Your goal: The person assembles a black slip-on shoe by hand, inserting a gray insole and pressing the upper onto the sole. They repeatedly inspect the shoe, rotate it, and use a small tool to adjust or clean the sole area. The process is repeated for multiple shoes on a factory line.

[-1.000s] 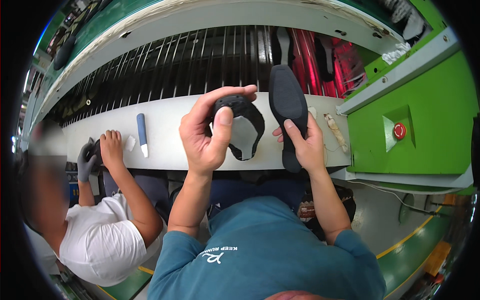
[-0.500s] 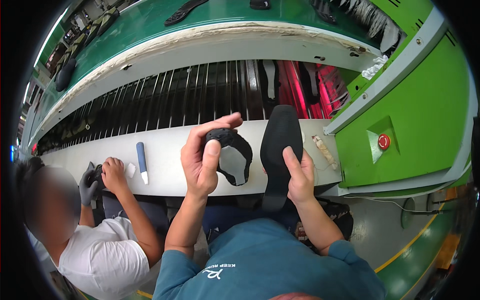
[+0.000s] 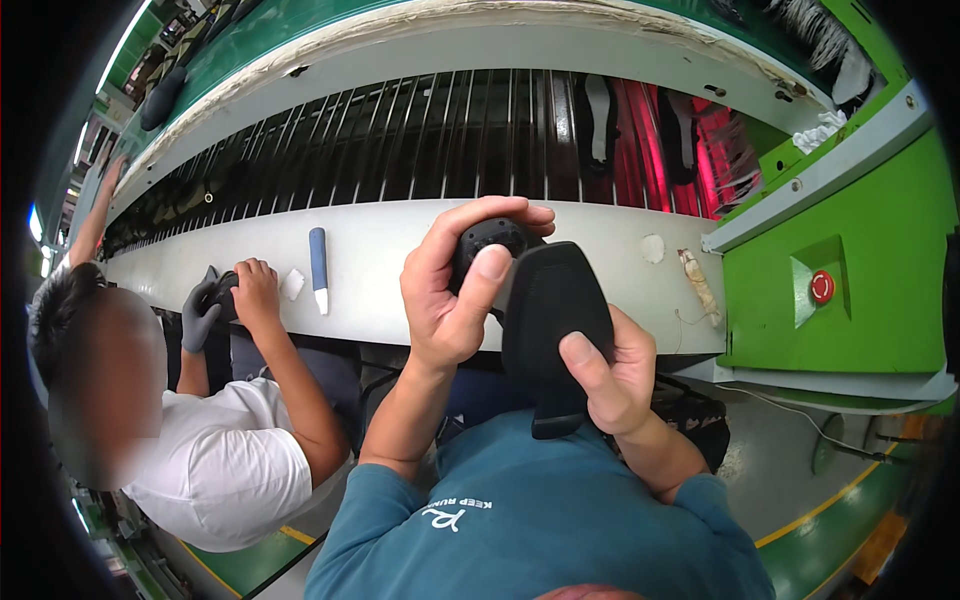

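My left hand (image 3: pixel 440 290) grips a black shoe upper (image 3: pixel 492 234) by one rounded end, thumb on the near side and fingers curled over the top. Most of the upper is hidden behind a black shoe sole (image 3: pixel 548 295), which my right hand (image 3: pixel 615 388) holds with the thumb pressed on its face. The sole stands tilted, its broad end up and its lower end bent near my shirt. The two pieces overlap in view; whether they touch I cannot tell.
A white ledge (image 3: pixel 380 235) runs before a roller conveyor (image 3: pixel 380 140) carrying shoe parts under red light. On it lie a blue-handled tool (image 3: pixel 318 270) and a string-wrapped stick (image 3: pixel 698 285). The green machine (image 3: pixel 870 250) stands right; a co-worker (image 3: pixel 220 470) handles a dark piece at left.
The sole has come left and tilted over the upper, covering the grey underside that showed before. Both hands are closer together, and the view has shifted left.
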`<state>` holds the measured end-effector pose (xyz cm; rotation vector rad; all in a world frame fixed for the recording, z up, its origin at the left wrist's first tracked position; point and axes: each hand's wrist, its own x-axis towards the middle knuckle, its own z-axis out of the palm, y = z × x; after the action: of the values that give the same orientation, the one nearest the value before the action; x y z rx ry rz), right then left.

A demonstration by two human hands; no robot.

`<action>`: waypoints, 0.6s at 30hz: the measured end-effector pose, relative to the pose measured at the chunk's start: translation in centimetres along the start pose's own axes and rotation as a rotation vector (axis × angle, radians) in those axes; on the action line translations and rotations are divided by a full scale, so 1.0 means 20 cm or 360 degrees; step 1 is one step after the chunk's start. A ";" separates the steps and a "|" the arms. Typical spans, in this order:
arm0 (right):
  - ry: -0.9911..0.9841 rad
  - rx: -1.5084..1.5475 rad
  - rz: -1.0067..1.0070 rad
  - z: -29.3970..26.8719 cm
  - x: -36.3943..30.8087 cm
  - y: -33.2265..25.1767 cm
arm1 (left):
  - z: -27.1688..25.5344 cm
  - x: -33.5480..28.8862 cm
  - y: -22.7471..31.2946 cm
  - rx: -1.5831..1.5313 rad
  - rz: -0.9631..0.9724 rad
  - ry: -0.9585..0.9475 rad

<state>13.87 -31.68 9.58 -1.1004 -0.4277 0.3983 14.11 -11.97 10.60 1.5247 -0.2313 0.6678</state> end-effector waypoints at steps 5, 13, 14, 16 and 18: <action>-0.0162 -0.0096 0.0040 0.03 0.06 0.00 | -0.02 -0.01 -0.01 -0.0186 -0.0057 0.0018; -0.0185 -0.0156 0.0031 0.02 0.08 0.03 | -0.03 -0.03 0.02 -0.0156 -0.0115 0.0049; -0.0197 -0.0166 0.0032 0.01 0.08 0.03 | -0.03 -0.04 0.03 -0.0150 -0.0117 0.0053; -0.0216 -0.0189 0.0037 0.00 0.08 0.04 | -0.02 -0.04 0.03 -0.0149 -0.0122 0.0064; -0.0216 -0.0202 0.0038 0.01 0.08 0.04 | -0.02 -0.05 0.03 -0.0158 -0.0125 0.0081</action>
<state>15.14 -30.42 9.21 -1.2066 -0.5662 0.4738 12.98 -11.82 10.54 1.4131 -0.1627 0.6230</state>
